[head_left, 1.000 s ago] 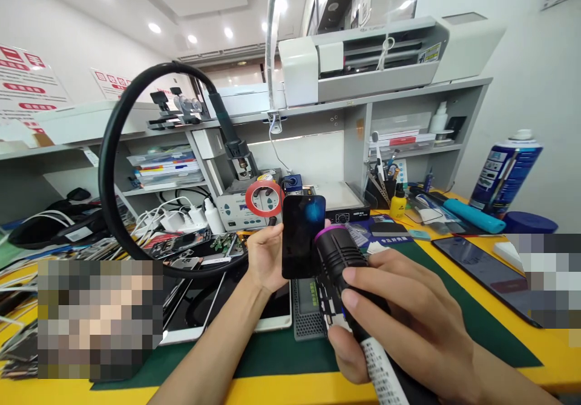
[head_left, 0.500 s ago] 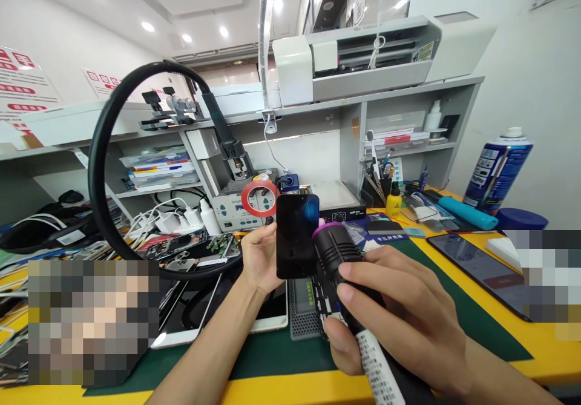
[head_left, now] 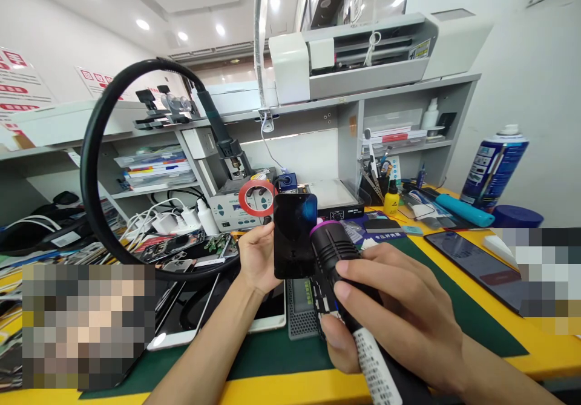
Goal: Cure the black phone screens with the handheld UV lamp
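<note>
My left hand (head_left: 256, 258) grips a black smartphone (head_left: 294, 238) by its left edge and holds it upright, with the dark screen towards me. My right hand (head_left: 399, 314) is wrapped round a black flashlight (head_left: 333, 250) with a purple ring at its head and a white printed label on its barrel. The flashlight's head points at the phone, close to its right edge. A bluish glow shows on the upper right of the screen. Below the phone, a grey perforated holder (head_left: 302, 326) and a white-edged tablet (head_left: 275, 317) lie on the green mat (head_left: 267, 356).
A thick black hose (head_left: 86, 151) loops at the left. Red tape (head_left: 245, 196) stands by a control box (head_left: 220, 211). At the right are a dark tablet (head_left: 476, 269), a blue spray can (head_left: 492, 166) and a yellow bottle (head_left: 391, 198). Chargers and cables (head_left: 166, 223) crowd the left.
The whole view has shifted slightly, with everything a little further left in the picture. Both hands keep their hold on the phone and the flashlight, with hardly any change between them.
</note>
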Demonstrator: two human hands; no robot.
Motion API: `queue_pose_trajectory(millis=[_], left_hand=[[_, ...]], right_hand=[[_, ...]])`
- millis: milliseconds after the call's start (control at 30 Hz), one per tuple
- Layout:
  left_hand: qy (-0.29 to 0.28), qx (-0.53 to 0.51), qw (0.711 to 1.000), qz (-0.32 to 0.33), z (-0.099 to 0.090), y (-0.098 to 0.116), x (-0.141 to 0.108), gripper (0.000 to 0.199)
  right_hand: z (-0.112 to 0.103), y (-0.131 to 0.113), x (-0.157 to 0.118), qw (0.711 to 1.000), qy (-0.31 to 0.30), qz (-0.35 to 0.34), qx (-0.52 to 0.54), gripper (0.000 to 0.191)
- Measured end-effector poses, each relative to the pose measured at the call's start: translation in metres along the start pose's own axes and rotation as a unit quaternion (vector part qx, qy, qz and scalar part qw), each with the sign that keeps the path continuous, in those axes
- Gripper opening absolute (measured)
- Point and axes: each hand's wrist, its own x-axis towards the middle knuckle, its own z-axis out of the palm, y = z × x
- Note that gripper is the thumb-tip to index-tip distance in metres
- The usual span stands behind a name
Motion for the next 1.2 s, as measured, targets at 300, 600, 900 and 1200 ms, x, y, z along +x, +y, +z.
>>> queue_pose_trajectory(millis=[300, 600, 900, 1200], left_hand=[[0.026, 0.003, 1.0, 0.012, 0.004, 0.001, 0.0, 0.032], [0.026, 0.026, 0.999, 0.013, 0.009, 0.003, 0.0, 0.052], [-0.051, 0.007, 0.999, 0.01, 0.003, 0.005, 0.001, 0.055], [-0.061, 0.007, 0.998, 0.004, 0.009, 0.005, -0.001, 0.055]], right_hand=[[0.0, -0.008, -0.001, 0.999, -0.001, -0.01, 0.043, 0.011], [0.001, -0.017, -0.002, 0.998, -0.039, -0.006, 0.056, 0.01], [-0.005, -0.016, -0.002, 0.995, -0.084, -0.014, 0.048, 0.01], [-0.002, -0.022, -0.003, 0.996, -0.078, 0.001, 0.048, 0.01]])
